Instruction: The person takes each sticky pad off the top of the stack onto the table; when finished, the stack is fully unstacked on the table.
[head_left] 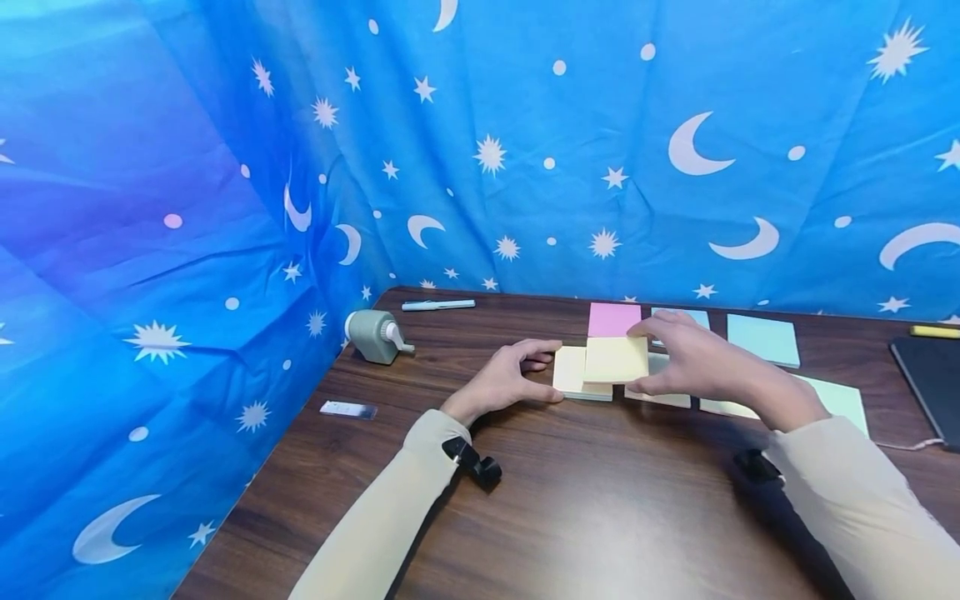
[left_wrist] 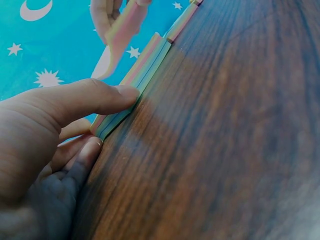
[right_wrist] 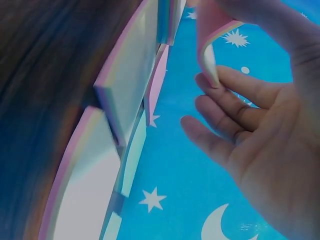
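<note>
From the head view, the left hand (head_left: 513, 379) steadies the yellow pad (head_left: 576, 373) on the table (head_left: 585, 508) while the right hand (head_left: 693, 358) pinches a lifted yellow note (head_left: 617, 359) above it. At the left wrist, the thumb (left_wrist: 95, 97) presses the pad's edge. At the right wrist, the note (right_wrist: 210, 55) curls between fingertips, apparently free of the pad but not yet placed anywhere.

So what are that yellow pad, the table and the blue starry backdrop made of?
The yellow sticky-note pad looks like matte paper: the sheet the right hand pinches curls off it. The table shows dark wood grain with a soft sheen, possibly laminate. The backdrop seems thin cloth, going by its creases and folds.
</note>
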